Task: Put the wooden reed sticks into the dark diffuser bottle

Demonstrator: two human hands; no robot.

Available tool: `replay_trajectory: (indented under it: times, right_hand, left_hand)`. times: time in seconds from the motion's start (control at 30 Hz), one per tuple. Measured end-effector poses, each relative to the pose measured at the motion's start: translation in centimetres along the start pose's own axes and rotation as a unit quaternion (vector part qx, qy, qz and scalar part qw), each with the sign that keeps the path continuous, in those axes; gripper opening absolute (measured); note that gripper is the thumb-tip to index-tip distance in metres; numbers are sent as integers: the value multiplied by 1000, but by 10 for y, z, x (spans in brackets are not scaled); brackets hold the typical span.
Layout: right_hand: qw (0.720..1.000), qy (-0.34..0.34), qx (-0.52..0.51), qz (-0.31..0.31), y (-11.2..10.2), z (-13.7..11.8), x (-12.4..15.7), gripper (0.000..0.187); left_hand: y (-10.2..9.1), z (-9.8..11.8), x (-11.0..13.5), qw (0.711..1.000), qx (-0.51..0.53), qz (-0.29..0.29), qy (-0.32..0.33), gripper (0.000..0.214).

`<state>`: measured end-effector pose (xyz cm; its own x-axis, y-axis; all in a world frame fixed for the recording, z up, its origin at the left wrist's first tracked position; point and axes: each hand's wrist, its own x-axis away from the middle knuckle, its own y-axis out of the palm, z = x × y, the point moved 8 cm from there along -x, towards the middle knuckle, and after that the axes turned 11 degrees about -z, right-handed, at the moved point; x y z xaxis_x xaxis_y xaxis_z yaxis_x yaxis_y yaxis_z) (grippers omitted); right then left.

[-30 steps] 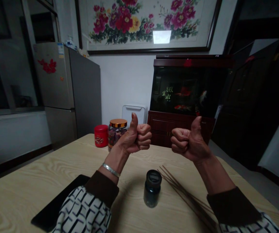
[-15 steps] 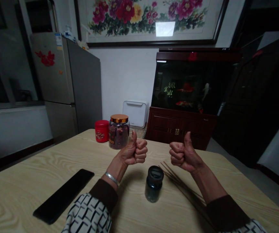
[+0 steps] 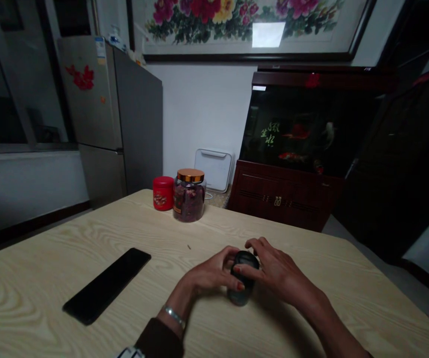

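Note:
A small dark jar [image 3: 241,297] with a black lid [image 3: 246,258] stands on the wooden table in front of me. My left hand [image 3: 214,271] is wrapped round its left side, thumb across the front. From the right, my right hand [image 3: 274,268] curls over the top, its thumb on the near side of the lid and its fingers at the far side. Both hands cover much of the jar. The thin brown sticks do not show in this view.
A black phone-like slab [image 3: 108,286] lies on the table [image 3: 155,318] to the left. At the far edge stand a red canister [image 3: 162,194] and a larger jar [image 3: 189,200] with a copper-coloured lid. A tiny brown bit [image 3: 189,246] lies mid-table. Beyond are a fridge and a fish tank.
Both hands were raised in fists with thumbs up above the table. They have come down and together onto the small dark jar. The sticks beside it are no longer visible; the view has shifted slightly.

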<state>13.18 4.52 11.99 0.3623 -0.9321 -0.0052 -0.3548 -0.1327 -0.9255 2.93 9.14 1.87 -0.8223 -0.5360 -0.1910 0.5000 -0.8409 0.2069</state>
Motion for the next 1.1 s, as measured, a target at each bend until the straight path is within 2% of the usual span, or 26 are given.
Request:
replay_trajectory:
  times: [0.07, 0.2, 0.27, 0.3, 0.37, 0.43, 0.47, 0.53, 0.63, 0.7, 0.73, 0.77, 0.83, 0.9, 0.93, 1.03, 1.1]
  right_hand:
    - [999, 11, 48, -16, 3, -7, -2, 41]
    - [996, 24, 85, -26, 4, -11, -11, 34]
    - [996, -2, 78, -40, 1, -12, -13, 28]
    - [996, -37, 60, -58, 0, -15, -13, 27]
    - [986, -124, 1, -113, -2, -23, -8, 47]
    - [973, -164, -52, -154, -5, -27, -2, 73]
    - [974, -153, -61, -154, -6, -25, -2, 81]
    - [988, -103, -30, -111, -10, -19, -5, 81]
    - [996, -33, 75, -39, -11, -15, -12, 59]
    - [993, -24, 108, -36, -7, -15, -15, 42]
    - [993, -41, 98, -52, -5, -17, -16, 37]
    - [992, -69, 76, -76, -2, -20, -16, 39]
    - [985, -122, 22, -120, 1, -25, -13, 63]
    - [986, -118, 5, -115, -2, -23, -12, 79]
    - [991, -94, 15, -94, -4, -18, -13, 79]
    - [997, -21, 63, -48, -7, -7, -15, 53]
    - [995, -36, 61, -70, -2, -8, -16, 42]
  left_hand:
    - [9, -6, -3, 999, -31, -5, -9, 84]
    - [15, -4, -7, 997, -79, 10, 15, 67]
    - [12, -2, -7, 994, -104, 29, 21, 59]
    - [10, -1, -6, 992, -120, 37, 21, 56]
    - [8, 1, -5, 988, -142, 50, 22, 53]
    - [6, 3, -5, 988, -144, 56, 31, 54]
    - [6, 3, -6, 988, -139, 57, 37, 55]
    - [5, 3, -7, 988, -134, 62, 43, 57]
    - [4, -1, -8, 989, -130, 60, 32, 57]
    - [2, -4, -8, 989, -131, 61, 29, 56]
    - [2, -4, -9, 989, -135, 60, 28, 54]
    - [1, -4, -9, 988, -141, 60, 28, 52]
    - [0, -3, -9, 985, -156, 61, 30, 50]
    - [0, -1, -8, 984, -160, 64, 35, 52]
    - [0, 0, -9, 985, -156, 64, 39, 54]
    - [2, -1, -10, 990, -126, 51, 42, 55]
    - [2, -2, -11, 991, -114, 50, 42, 54]
